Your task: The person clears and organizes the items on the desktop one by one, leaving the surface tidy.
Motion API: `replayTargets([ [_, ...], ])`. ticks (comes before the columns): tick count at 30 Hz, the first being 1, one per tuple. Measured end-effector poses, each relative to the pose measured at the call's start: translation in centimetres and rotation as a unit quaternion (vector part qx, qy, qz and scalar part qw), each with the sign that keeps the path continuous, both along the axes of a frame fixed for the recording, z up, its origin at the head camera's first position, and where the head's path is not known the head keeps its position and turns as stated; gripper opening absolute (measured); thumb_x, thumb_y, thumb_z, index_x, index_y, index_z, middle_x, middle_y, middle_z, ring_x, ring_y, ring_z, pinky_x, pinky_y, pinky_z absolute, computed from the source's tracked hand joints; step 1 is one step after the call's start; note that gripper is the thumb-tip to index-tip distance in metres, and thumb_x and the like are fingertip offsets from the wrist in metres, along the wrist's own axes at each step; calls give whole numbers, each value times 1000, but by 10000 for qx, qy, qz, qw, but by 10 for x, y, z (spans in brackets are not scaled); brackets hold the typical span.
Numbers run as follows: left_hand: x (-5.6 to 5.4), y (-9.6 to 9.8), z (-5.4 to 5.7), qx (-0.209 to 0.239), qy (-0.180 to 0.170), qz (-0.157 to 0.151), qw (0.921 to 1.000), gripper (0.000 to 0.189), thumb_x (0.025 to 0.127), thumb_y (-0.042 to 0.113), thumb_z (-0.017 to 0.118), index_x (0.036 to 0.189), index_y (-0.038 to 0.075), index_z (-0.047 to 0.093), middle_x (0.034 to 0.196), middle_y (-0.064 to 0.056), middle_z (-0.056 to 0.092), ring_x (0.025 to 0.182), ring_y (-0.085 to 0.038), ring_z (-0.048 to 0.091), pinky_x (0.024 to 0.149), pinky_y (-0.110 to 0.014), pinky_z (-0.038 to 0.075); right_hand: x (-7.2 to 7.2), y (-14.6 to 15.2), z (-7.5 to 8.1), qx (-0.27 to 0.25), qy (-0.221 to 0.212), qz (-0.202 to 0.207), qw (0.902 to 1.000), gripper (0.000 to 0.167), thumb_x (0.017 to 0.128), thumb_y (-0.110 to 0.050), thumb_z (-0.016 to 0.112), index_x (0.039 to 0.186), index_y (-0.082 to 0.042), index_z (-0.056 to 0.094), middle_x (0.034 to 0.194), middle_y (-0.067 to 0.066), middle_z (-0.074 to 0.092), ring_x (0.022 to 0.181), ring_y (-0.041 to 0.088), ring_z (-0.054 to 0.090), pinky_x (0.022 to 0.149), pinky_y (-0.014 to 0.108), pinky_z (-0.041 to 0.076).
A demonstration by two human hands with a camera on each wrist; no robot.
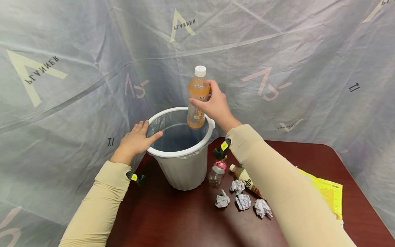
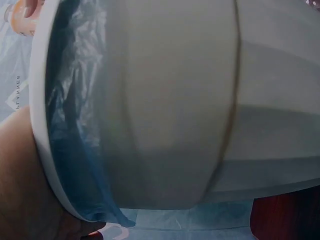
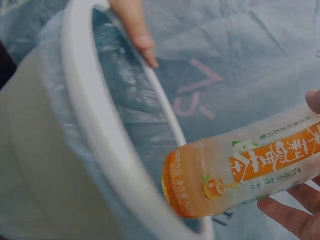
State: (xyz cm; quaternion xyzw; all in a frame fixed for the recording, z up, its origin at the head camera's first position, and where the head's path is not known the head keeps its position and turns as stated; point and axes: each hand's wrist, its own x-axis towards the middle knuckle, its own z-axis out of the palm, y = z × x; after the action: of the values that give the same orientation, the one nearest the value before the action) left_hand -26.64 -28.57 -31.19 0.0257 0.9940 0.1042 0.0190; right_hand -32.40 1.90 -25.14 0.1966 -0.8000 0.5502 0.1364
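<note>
Upright in my right hand (image 1: pixel 216 104) is a plastic drink bottle (image 1: pixel 196 113) with a white cap and an orange label, gripped between thumb and fingers. Its base overlaps the mouth of a white trash can (image 1: pixel 185 171) in the head view. The right wrist view shows the bottle's orange base (image 3: pixel 187 185) close by the can's rim (image 3: pixel 95 115). A thin bluish bag (image 2: pixel 75 115) lines the can and folds over its rim. My left hand (image 1: pixel 135 139) rests on the left side of the rim, fingers spread and thumb over the opening.
Right of the can, a clear bottle with a red label (image 1: pixel 217 173) and a brown bottle (image 1: pixel 247 180) lie on the dark red table (image 1: pixel 185 219). Several crumpled paper balls (image 1: pixel 243 201) sit before them. A yellow packet (image 1: pixel 330 192) lies farther right, partly behind my sleeve. Grey sheeting (image 1: pixel 262 41) hangs behind.
</note>
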Motion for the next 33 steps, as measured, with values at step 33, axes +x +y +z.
replayTargets([
  [33, -4, -3, -8, 60, 308, 30, 9995, 114, 90, 87, 19, 161, -2, 5, 165, -29, 7, 153, -45, 3, 118, -67, 12, 3, -39, -46, 2551, 97, 358, 9662, 87, 83, -43, 84, 151, -18, 36, 129, 6, 62, 112, 23, 63, 91, 45, 53],
])
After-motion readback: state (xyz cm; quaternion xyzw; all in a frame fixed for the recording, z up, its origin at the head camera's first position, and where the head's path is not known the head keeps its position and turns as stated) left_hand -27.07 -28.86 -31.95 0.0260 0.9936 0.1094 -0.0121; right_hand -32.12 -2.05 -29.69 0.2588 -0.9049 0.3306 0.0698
